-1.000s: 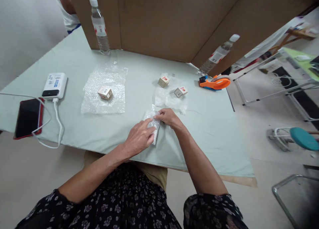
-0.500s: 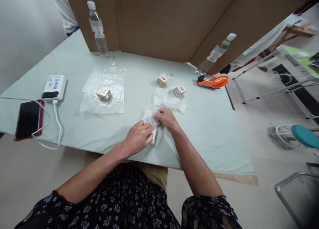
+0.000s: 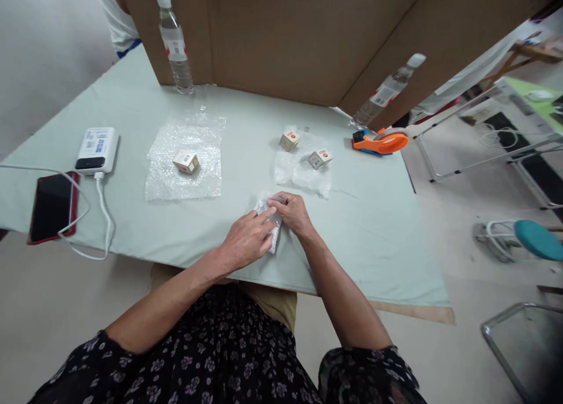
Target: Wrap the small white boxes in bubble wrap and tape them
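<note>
Near the table's front edge, a folded piece of bubble wrap (image 3: 273, 240) lies between my hands; whatever is inside it cannot be made out. My left hand (image 3: 250, 236) is closed on its left side, with the index finger reaching across its top. The fingers of my right hand (image 3: 289, 211) pinch its upper right part. Beyond them, two small printed boxes, one upright box (image 3: 290, 141) and one tilted box (image 3: 320, 158), rest on a bubble wrap sheet (image 3: 292, 172). Another small box (image 3: 186, 162) sits on a larger bubble wrap sheet (image 3: 162, 181) at the left.
An orange tape dispenser (image 3: 380, 142) lies at the right, near a water bottle (image 3: 387, 93). A second bottle (image 3: 176, 52) stands before the cardboard panel (image 3: 272, 40). At the left are a white power bank (image 3: 97, 149), a phone (image 3: 51, 207) and a looping cable (image 3: 105, 216).
My right fingers have shifted slightly left along the top of the folded bubble wrap. My left index finger now extends farther towards them. The whole view has moved slightly.
</note>
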Motion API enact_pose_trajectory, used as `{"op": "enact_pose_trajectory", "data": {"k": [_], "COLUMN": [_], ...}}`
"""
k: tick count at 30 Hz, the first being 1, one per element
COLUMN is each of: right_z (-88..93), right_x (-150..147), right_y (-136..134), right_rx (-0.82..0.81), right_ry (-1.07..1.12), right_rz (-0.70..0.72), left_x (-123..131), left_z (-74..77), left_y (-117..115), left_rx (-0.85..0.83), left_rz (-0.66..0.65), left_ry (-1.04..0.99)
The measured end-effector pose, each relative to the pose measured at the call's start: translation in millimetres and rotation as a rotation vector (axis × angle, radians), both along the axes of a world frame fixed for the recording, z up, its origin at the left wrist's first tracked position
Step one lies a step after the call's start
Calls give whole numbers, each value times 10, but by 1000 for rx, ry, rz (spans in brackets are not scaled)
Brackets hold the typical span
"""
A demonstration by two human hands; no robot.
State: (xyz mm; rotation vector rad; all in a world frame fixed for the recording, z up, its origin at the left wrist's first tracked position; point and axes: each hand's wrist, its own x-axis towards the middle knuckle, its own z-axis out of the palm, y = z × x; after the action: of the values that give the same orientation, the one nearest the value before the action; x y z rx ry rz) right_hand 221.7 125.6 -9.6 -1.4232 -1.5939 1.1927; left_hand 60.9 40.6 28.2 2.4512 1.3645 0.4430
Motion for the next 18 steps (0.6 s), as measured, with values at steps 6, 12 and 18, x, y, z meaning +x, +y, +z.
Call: {"op": "enact_pose_trajectory", "data": {"k": [6, 12, 18], "right_z": [-43, 44, 163], "right_x": [-33, -36, -39], "right_y": [21, -73, -275], "right_rx": [22, -76, -46], "right_ry": [-38, 229, 307], "right_rz": [-51, -43, -4], "left_x": [-4, -39, -36], "left_z": [30, -100, -251], "left_y": [60, 49, 10], "left_rx": [-108, -97, -45], "left_rz": [-21, 5, 117], "left_ry": [50, -100, -272]}}
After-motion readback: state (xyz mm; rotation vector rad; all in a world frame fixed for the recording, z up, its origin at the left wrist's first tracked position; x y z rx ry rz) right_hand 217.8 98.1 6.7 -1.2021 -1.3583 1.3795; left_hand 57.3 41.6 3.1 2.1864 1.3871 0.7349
